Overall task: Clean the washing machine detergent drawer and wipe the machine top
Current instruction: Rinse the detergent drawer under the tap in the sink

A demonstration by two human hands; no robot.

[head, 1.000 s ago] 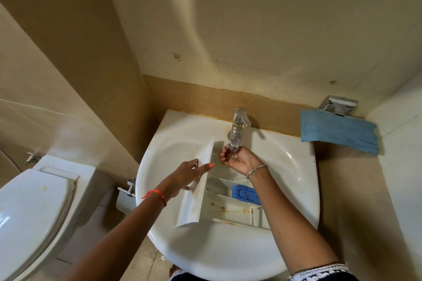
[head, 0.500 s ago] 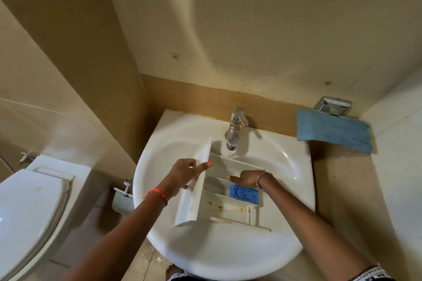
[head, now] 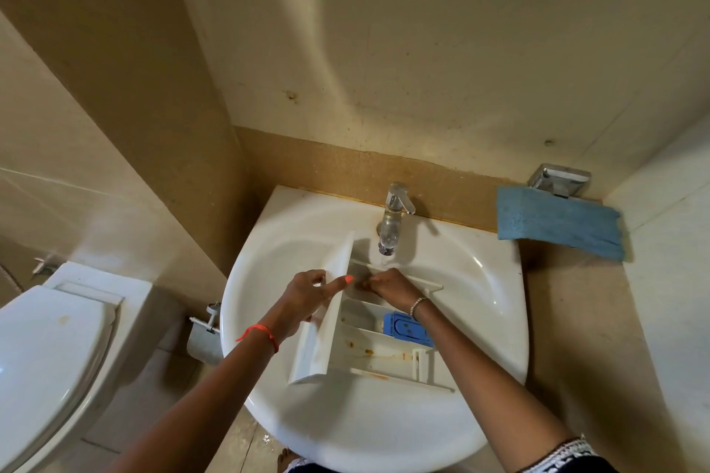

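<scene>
A second ago the right hand (head: 388, 286) was up at the tap (head: 393, 215) spout. Half a second ago it lay over the middle of the drawer (head: 369, 353). Now it sits in the drawer's compartment nearest the sink's (head: 276, 261) far edge, fingers curled, right under the spout, where a thin stream of water (head: 384, 261) now seems to run.

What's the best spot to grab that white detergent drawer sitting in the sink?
Grip the tall front panel of the drawer, coming from the left as the left hand does. It stands up as a flat plate with a free top edge; the inner dividers look thinner.
</scene>
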